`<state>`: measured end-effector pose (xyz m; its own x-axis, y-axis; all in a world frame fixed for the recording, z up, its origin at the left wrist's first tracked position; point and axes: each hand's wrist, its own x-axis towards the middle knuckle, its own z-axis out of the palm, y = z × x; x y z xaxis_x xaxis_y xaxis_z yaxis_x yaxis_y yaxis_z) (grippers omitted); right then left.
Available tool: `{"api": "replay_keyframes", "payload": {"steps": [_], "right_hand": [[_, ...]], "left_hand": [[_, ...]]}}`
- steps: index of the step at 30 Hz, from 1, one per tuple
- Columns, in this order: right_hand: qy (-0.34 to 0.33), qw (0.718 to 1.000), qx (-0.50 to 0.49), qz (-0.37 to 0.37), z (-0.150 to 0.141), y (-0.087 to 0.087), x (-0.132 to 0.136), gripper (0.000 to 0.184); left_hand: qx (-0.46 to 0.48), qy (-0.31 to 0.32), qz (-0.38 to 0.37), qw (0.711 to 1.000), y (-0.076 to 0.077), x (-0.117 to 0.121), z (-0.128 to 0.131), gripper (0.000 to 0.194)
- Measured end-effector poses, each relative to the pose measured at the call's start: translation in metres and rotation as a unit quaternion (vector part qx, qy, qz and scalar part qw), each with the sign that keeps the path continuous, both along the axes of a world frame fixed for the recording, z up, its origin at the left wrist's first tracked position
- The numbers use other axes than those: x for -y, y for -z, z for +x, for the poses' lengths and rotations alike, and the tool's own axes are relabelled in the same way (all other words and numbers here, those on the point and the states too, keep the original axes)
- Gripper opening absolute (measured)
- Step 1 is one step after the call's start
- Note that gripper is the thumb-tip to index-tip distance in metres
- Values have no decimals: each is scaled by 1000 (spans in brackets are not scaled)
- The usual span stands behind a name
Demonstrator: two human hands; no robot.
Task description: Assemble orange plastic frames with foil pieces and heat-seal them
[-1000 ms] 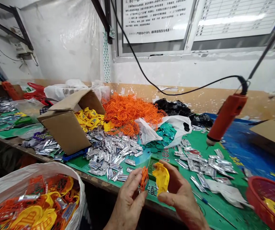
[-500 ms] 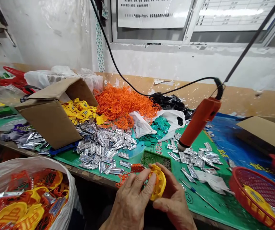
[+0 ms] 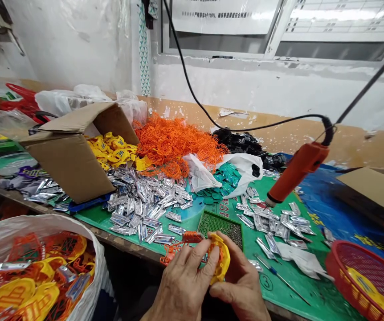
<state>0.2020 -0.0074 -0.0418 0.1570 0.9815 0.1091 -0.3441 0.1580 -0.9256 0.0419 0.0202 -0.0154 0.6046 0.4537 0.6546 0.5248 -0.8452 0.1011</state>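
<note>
My left hand (image 3: 181, 285) and my right hand (image 3: 240, 285) meet low in the view, just over the table's front edge. A curved yellow plastic piece (image 3: 223, 261) sits in my right hand's fingers, with my left fingertips pressed against it. An orange plastic lattice piece (image 3: 192, 237) is pinched in my left hand and runs into the yellow piece. My fingers hide where the two parts join.
Nearest my hands lie a green perforated tray (image 3: 220, 229) and silver sachets (image 3: 141, 205) on a green mat (image 3: 312, 285). An orange-handled electric tool (image 3: 297, 171) hangs on a cord. A red basket (image 3: 362, 281) stands right, a white sack (image 3: 38, 227) left.
Since the oldest frame, my hands have come together, bringing the orange lattice piece against the yellow piece. The view has shifted, and the hanging tool has swung.
</note>
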Motion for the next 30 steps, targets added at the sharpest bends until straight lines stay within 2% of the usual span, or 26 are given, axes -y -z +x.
{"api": "replay_keyframes", "payload": {"steps": [3,10,18,25,30], "right_hand": [[9,1000,1,-3,-1,2,0,79],[11,1000,19,12,-2,6,2,81],[57,995,68,54,-4,17,5,83],[86,980,147,101,-11,0,7,83],[116,949,243,165,-17,-14,8,94]], "left_hand": [[-7,5,-3,1000,5,-1,0,56],[41,15,35,998,24,-8,3,54],[34,42,31,998,31,-7,1,56],[55,40,18,997,30,-4,-1,55],[96,64,48,992,26,-10,-4,51]]}}
